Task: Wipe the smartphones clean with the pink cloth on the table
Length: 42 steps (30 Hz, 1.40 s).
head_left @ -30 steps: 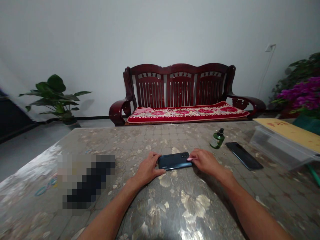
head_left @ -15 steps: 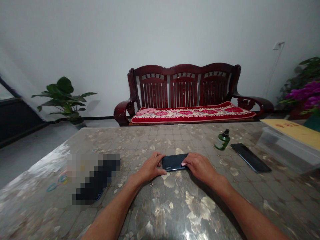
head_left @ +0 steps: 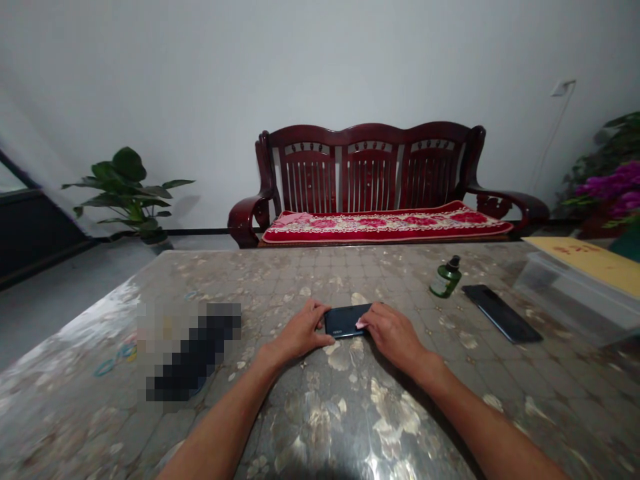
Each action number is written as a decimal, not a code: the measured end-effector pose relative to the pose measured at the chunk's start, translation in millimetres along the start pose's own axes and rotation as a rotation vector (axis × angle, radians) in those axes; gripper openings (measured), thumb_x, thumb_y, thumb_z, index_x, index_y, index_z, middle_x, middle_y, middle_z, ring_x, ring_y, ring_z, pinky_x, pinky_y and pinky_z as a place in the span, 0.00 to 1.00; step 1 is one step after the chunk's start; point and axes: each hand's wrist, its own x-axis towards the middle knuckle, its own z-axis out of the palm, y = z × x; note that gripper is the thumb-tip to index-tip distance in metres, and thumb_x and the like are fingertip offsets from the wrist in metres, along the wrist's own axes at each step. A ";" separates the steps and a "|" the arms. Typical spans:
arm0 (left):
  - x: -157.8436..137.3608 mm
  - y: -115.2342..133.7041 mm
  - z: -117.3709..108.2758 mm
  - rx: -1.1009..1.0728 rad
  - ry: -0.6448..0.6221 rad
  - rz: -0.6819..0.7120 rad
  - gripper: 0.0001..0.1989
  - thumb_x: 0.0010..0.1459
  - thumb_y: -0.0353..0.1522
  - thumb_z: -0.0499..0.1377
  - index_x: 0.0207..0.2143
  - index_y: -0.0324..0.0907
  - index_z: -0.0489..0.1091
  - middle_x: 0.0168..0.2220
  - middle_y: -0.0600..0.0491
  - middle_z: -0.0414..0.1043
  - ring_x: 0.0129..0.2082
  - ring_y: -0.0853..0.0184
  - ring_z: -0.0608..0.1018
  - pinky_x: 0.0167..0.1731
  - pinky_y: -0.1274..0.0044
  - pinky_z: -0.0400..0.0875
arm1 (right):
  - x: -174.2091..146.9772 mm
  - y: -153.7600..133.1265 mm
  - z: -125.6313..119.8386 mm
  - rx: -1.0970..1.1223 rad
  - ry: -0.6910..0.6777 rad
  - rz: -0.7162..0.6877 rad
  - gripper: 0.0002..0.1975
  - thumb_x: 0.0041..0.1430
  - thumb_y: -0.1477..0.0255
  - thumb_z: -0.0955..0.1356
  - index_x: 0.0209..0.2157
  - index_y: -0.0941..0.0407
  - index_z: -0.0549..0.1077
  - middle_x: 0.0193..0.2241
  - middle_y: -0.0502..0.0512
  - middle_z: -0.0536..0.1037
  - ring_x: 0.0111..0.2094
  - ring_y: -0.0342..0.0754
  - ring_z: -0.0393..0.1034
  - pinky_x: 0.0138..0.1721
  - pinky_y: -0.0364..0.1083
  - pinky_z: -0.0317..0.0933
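A dark, glossy smartphone (head_left: 342, 323) lies back side up on the table in front of me, its long side running left to right. My left hand (head_left: 306, 328) grips its left end, thumb on the near edge and fingers at the far edge. A small pale pink cloth (head_left: 361, 322) is pinched in the fingers of my right hand (head_left: 393, 328), pressed on the right part of the phone's back. That hand covers the phone's right end and most of the cloth.
The patterned table (head_left: 320, 427) bears a green spray bottle (head_left: 446, 277), another dark phone (head_left: 501, 315) and a clear plastic box (head_left: 565, 293) with a yellow top on the right. Coloured bands (head_left: 105, 367) and a blurred-out dark object (head_left: 195, 353) lie left. Behind stands a wooden bench (head_left: 370, 167).
My right hand has slid a little to the left across the phone's back with the pink cloth. The left hand keeps its hold, and the view has shifted slightly.
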 end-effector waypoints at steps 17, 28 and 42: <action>-5.5 7.8 -3.1 0.100 -0.035 0.035 0.26 0.56 0.35 0.64 0.56 0.47 0.64 0.53 0.47 0.63 0.48 0.59 0.73 0.51 0.70 0.67 | -7.3 3.2 -2.9 -0.017 0.018 0.030 0.12 0.66 0.77 0.63 0.39 0.53 0.79 0.36 0.54 0.76 0.40 0.47 0.70 0.41 0.43 0.59; -2.7 17.7 -1.4 0.299 -0.052 0.037 0.22 0.61 0.40 0.59 0.56 0.43 0.64 0.52 0.44 0.65 0.48 0.55 0.74 0.49 0.68 0.69 | -14.6 25.3 -5.8 -0.024 0.139 0.121 0.11 0.66 0.75 0.63 0.38 0.54 0.78 0.34 0.54 0.75 0.38 0.47 0.70 0.39 0.43 0.60; -3.1 24.5 -1.6 0.314 -0.039 0.010 0.18 0.63 0.40 0.54 0.53 0.43 0.66 0.50 0.45 0.66 0.46 0.57 0.75 0.47 0.69 0.70 | -7.5 -2.9 5.7 -0.043 0.190 -0.098 0.10 0.64 0.79 0.64 0.39 0.54 0.76 0.35 0.55 0.75 0.39 0.48 0.68 0.41 0.44 0.59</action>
